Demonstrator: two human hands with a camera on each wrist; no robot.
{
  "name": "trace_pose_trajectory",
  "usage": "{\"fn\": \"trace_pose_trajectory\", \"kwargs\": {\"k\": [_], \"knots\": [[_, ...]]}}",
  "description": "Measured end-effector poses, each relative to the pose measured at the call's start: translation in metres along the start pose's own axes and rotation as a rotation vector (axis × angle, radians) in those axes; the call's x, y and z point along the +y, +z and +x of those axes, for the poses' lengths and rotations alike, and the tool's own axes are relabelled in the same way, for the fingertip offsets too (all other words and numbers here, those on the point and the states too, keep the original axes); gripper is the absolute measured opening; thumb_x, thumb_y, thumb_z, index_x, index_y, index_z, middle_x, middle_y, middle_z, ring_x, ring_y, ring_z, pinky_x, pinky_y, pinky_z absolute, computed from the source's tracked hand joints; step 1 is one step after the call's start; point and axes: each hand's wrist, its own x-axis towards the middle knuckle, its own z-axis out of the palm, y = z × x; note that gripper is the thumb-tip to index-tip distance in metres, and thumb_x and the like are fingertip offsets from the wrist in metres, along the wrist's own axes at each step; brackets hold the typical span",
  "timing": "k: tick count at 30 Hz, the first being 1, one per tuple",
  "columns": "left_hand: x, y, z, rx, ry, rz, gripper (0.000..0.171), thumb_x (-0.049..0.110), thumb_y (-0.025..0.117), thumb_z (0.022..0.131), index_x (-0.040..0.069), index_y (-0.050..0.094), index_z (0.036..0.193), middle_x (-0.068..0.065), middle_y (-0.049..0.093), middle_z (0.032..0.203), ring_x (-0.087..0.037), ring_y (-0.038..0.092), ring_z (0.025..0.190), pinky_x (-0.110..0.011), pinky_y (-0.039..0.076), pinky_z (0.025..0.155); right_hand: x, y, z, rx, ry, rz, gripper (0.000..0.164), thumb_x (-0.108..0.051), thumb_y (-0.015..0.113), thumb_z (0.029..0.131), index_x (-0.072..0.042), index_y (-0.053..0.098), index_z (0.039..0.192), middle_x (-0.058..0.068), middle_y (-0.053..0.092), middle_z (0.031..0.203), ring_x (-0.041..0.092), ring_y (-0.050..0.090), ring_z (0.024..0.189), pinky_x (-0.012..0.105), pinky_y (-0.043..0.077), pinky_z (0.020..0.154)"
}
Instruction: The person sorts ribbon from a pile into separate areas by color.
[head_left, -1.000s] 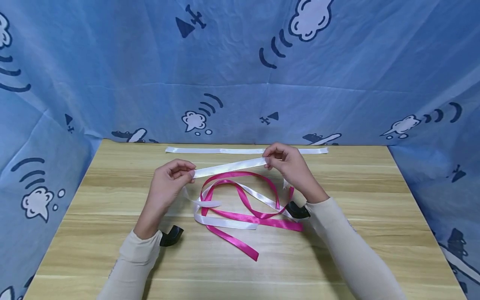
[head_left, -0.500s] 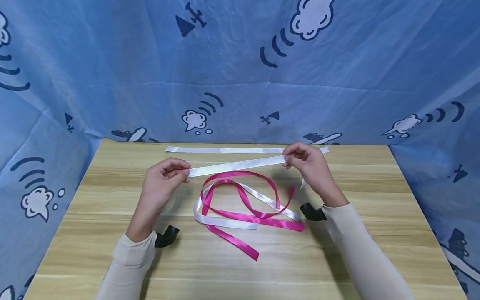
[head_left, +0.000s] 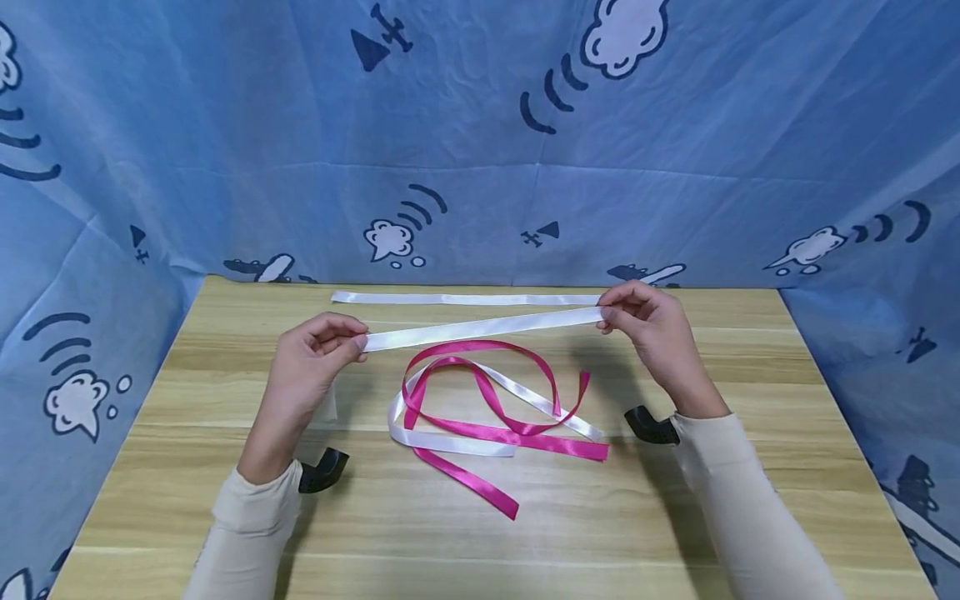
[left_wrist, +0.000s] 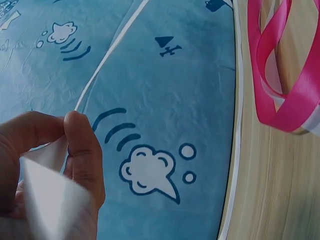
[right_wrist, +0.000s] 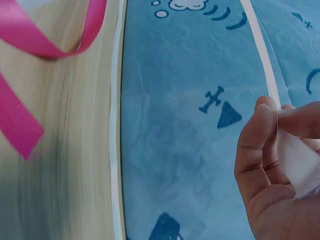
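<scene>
Pinching a white satin ribbon point(head_left: 480, 328) out straight between left hand point(head_left: 311, 358) and right hand point(head_left: 656, 337), raised above the wood-grain counter point(head_left: 480, 558).
Could slip free if tugged too hard, or snag the loose loops of pink satin ribbon point(head_left: 517, 437) and second white ribbon point(head_left: 457, 444) if lowered there. Near the far edge, see a third white ribbon point(head_left: 457, 299) lying flat. No containers in view.

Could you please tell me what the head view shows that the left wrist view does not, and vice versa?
Only the head view: the right hand, both sleeves and the black wrist pieces.

Only the left wrist view: the close stretch of loose tail by the palm, hidden from the head view.

Both: the left hand pinching the held white ribbon, the pink ribbon, the back-edge white ribbon, the blue cloth and the table.
</scene>
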Motion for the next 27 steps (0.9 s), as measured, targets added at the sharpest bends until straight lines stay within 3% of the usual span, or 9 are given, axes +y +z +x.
{"fn": "trace_pose_trajectory", "kwargs": {"k": [11, 15, 16, 17, 22, 23, 27], "knots": [[-0.001, -0.014, 0.0, 0.037, 0.014, -0.03, 0.011, 0.002, 0.072, 0.096, -0.003, 0.07, 0.106, 0.008, 0.073, 0.091, -0.008, 0.071, 0.076, -0.022, 0.063, 0.075, 0.01, -0.025, -0.006, 0.058, -0.017, 0.035, 0.011, 0.002, 0.065, 0.1, 0.004, 0.067, 0.11, -0.001, 0.069, 0.096, 0.011, 0.07, 0.078, 0.019, 0.06, 0.073], [0.0, -0.017, -0.001, 0.079, -0.007, 0.034, 0.013, 0.009, 0.075, 0.096, 0.001, 0.072, 0.107, 0.01, 0.071, 0.096, -0.007, 0.071, 0.078, -0.02, 0.061, 0.078, 0.014, -0.032, -0.009, 0.078, -0.014, 0.009, 0.011, 0.0, 0.066, 0.1, 0.004, 0.067, 0.11, -0.002, 0.068, 0.097, 0.009, 0.07, 0.078, 0.017, 0.06, 0.073], [0.001, -0.018, -0.001, 0.088, -0.016, 0.049, 0.015, 0.01, 0.076, 0.096, 0.002, 0.073, 0.108, 0.01, 0.071, 0.098, -0.007, 0.071, 0.08, -0.02, 0.058, 0.087, 0.015, -0.034, -0.01, 0.083, -0.012, 0.012, 0.011, 0.001, 0.067, 0.1, 0.004, 0.067, 0.11, -0.002, 0.069, 0.096, 0.009, 0.07, 0.078, 0.017, 0.06, 0.073], [0.001, -0.018, -0.001, 0.1, -0.024, 0.071, 0.016, 0.012, 0.077, 0.096, 0.002, 0.073, 0.108, 0.011, 0.07, 0.1, -0.006, 0.071, 0.079, -0.02, 0.057, 0.088, 0.016, -0.036, -0.01, 0.087, -0.012, 0.016, 0.011, 0.001, 0.067, 0.099, 0.004, 0.067, 0.11, -0.002, 0.069, 0.096, 0.009, 0.07, 0.078, 0.017, 0.06, 0.073], [0.002, -0.023, -0.002, 0.134, -0.045, 0.102, 0.019, 0.016, 0.077, 0.096, 0.005, 0.074, 0.11, 0.01, 0.067, 0.107, -0.007, 0.073, 0.077, -0.02, 0.052, 0.091, 0.017, -0.044, -0.012, 0.099, -0.013, 0.088, 0.012, 0.003, 0.068, 0.098, 0.006, 0.067, 0.11, -0.001, 0.069, 0.097, 0.009, 0.07, 0.077, 0.017, 0.06, 0.073], [0.002, -0.024, -0.002, 0.141, -0.041, 0.1, 0.017, 0.016, 0.078, 0.096, 0.006, 0.074, 0.109, 0.01, 0.067, 0.108, -0.007, 0.073, 0.075, -0.018, 0.054, 0.083, 0.017, -0.045, -0.013, 0.102, -0.014, 0.08, 0.012, 0.002, 0.067, 0.099, 0.005, 0.067, 0.11, -0.002, 0.069, 0.098, 0.008, 0.07, 0.077, 0.017, 0.059, 0.073], [0.002, -0.028, -0.003, 0.155, -0.021, 0.058, 0.011, 0.011, 0.078, 0.095, 0.008, 0.075, 0.105, 0.011, 0.069, 0.105, -0.006, 0.072, 0.074, -0.015, 0.054, 0.078, 0.018, -0.049, -0.014, 0.114, -0.002, 0.063, 0.01, 0.001, 0.067, 0.1, 0.003, 0.068, 0.109, -0.001, 0.068, 0.102, 0.008, 0.07, 0.079, 0.016, 0.059, 0.073]]}}
